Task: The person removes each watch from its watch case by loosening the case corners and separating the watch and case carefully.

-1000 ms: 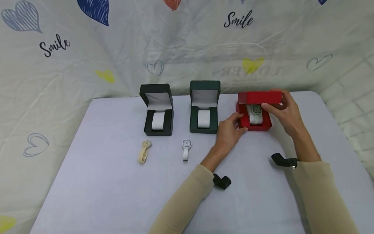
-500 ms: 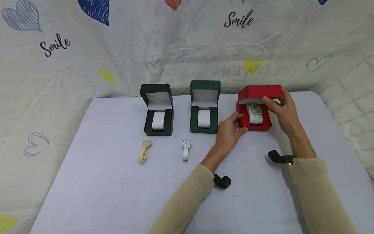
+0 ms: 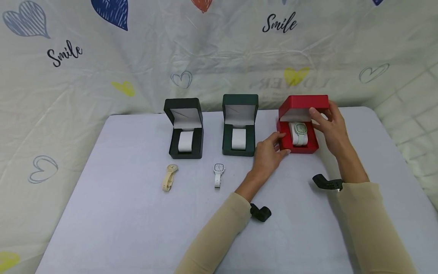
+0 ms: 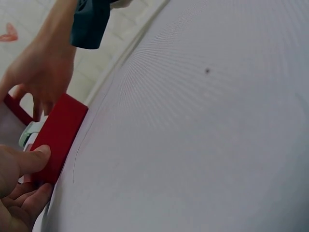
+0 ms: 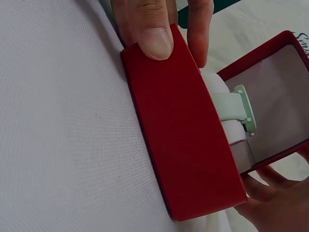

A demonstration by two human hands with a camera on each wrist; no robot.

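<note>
Holding the work at three o'clock on the tabletop (image 3: 137,213), the person had one of three watches boxed and two left. The red box (image 3: 298,146) stood open, hinged lid raised, with a pale green watch (image 3: 300,133) wrapped on its white cushion. The left hand (image 3: 268,154) pinched the box's nine-o'clock corner, thumb on its front wall; the right hand (image 3: 330,127) gripped the lid's edge. The black box (image 3: 184,129) at ten o'clock and the green box (image 3: 239,125) at twelve stood open with bare cushions. A beige watch (image 3: 169,177) and a white watch (image 3: 218,174) lay loose before them.
</note>
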